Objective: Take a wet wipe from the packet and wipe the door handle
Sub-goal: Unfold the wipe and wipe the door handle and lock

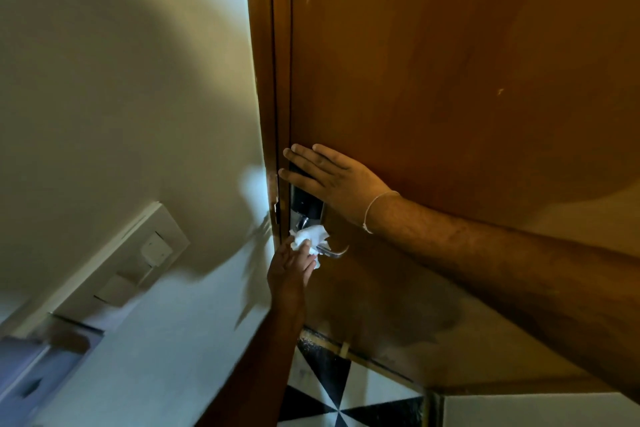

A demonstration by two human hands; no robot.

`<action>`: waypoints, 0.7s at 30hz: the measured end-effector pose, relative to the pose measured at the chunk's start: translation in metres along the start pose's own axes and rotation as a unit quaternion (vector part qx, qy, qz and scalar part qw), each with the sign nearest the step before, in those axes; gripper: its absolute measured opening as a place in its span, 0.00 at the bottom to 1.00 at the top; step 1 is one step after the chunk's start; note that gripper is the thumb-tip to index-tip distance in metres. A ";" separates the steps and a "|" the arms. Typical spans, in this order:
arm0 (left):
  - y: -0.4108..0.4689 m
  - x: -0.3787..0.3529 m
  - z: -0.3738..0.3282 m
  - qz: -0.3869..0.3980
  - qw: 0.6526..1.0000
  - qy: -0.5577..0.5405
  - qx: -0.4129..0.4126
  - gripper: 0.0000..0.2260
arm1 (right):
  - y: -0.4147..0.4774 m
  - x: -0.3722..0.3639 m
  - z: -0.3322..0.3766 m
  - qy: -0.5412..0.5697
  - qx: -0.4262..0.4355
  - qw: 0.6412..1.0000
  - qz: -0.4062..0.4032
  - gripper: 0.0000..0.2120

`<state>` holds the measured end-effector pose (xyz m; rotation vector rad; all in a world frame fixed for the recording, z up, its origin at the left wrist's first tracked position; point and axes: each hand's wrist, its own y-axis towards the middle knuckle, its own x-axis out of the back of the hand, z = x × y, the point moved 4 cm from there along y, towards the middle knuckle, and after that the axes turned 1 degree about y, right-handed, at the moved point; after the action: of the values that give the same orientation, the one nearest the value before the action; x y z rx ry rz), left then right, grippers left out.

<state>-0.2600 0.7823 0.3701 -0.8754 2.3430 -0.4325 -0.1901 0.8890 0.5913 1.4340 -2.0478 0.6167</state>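
A crumpled white wet wipe (309,236) is pressed onto the metal door handle (334,252), low on the brown wooden door (450,62). My left hand (290,270) reaches up from below and holds the wipe against the lever; only the lever's curved tip shows past the wipe. My right hand (329,177) lies flat with fingers spread on the door, covering the top of the dark lock plate (304,204). The wipe packet is out of view.
A pale wall (121,97) with a white switch panel (138,260) stands left of the door frame (273,80). A blurred grey-blue object (31,374) sits at the lower left. Black-and-white floor tiles (332,392) lie below the door.
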 end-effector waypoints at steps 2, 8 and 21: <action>0.003 0.002 0.001 -0.010 0.999 -0.045 0.018 0.11 | -0.001 -0.001 0.000 0.001 -0.007 1.000 -0.005 0.42; 0.025 -0.012 -0.022 -0.039 0.989 -0.124 0.070 0.05 | 0.000 -0.002 -0.001 -0.006 -0.020 1.000 0.003 0.47; 0.007 -0.010 0.001 -0.002 0.989 -0.120 0.087 0.30 | 0.000 -0.003 0.000 -0.004 -0.022 1.000 -0.001 0.45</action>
<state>-0.2564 0.7945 0.3701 -0.8021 2.0510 -0.4969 -0.1892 0.8912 0.5890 1.4152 -2.0528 0.5616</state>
